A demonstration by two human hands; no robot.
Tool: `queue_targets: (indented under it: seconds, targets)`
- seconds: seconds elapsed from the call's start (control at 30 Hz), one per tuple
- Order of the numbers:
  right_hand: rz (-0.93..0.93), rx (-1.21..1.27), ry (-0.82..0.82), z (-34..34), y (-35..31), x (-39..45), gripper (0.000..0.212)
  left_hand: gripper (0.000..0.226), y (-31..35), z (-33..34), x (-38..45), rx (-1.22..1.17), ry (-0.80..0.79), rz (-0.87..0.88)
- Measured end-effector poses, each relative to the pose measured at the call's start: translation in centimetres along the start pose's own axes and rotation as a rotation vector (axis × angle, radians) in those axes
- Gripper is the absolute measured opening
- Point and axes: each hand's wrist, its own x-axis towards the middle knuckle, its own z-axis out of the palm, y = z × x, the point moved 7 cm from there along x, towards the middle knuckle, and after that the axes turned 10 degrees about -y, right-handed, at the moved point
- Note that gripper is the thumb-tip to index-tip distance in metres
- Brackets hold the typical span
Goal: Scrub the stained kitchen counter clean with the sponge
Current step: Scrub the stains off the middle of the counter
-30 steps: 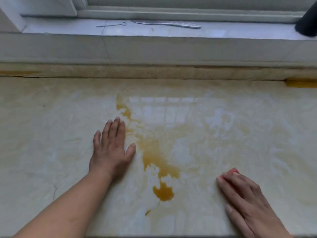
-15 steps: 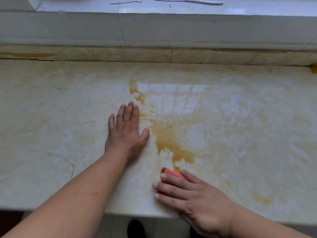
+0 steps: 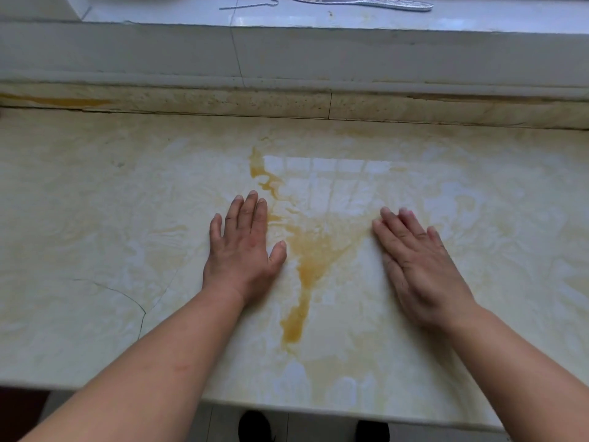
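Note:
The cream marble counter (image 3: 95, 218) carries an orange-yellow stain (image 3: 307, 266) that runs from a streak near the window reflection down toward the front edge. My left hand (image 3: 243, 250) lies flat on the counter just left of the stain, fingers straight and pointing away from me. My right hand (image 3: 417, 269) lies flat to the right of the stain, fingers straight and together. No sponge shows in this frame; whether it sits under my right palm cannot be told.
A stone backsplash strip (image 3: 223, 102) and a grey ledge rise behind the counter. On the windowsill lie a long metal blade (image 3: 366, 3) and a thin wire hook (image 3: 248, 6). A crack (image 3: 127, 298) curves through the counter at left. The front edge (image 3: 318, 406) is close, with dark shoes (image 3: 255, 425) below.
My right hand has swept from the near centre of the counter to the right and farther back, smearing the stain thinner. The pink sponge tip no longer shows. My left hand stays put.

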Motion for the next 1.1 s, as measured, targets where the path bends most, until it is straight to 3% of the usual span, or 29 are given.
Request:
queue_targets:
  seconds: [0.1, 0.27, 0.37, 0.43, 0.53, 0.6, 0.67, 0.9, 1.0, 1.1]
  targets:
    - [0.075, 0.055, 0.039, 0.6, -2.0, 0.8, 0.064, 0.091, 0.0, 0.0, 0.0, -0.003, 0.000, 0.003]
    - [-0.216, -0.031, -0.032, 3.2, -9.9, -0.2, 0.063, 0.091, 0.0, -0.2, 0.0, -0.019, 0.015, 0.007]
    - [-0.279, -0.043, -0.065, 2.7, -7.0, -1.2, 0.063, 0.089, 0.0, -0.3, -0.1, -0.020, 0.014, 0.010]
    - [-0.123, 0.024, -0.002, 1.1, -0.9, -1.8, 0.066, 0.088, 0.0, -0.3, -0.1, -0.016, 0.012, 0.009]
    - [0.259, 0.101, 0.117, -1.7, 9.2, -3.2, 0.074, 0.087, 0.0, -0.2, -0.1, -0.007, 0.012, 0.006]
    - [0.417, 0.110, 0.137, -2.2, 11.4, -3.1, 0.077, 0.087, 0.0, -0.2, -0.1, -0.002, 0.007, 0.004]
    - [0.467, 0.122, 0.166, -2.1, 9.5, -1.6, 0.079, 0.088, 0.1, -0.2, -0.1, -0.002, 0.007, 0.003]
    - [-0.096, 0.001, 0.026, 1.0, -9.3, 4.2, 0.065, 0.089, 0.1, -0.2, -0.1, 0.008, -0.003, -0.007]
    - [-0.174, -0.041, 0.026, 0.4, -7.0, 3.5, 0.063, 0.088, 0.1, -0.2, -0.2, -0.001, -0.002, 0.002]
    - [0.008, 0.009, 0.072, -1.3, 1.9, 2.0, 0.069, 0.088, 0.0, -0.4, -0.3, -0.021, 0.006, -0.002]
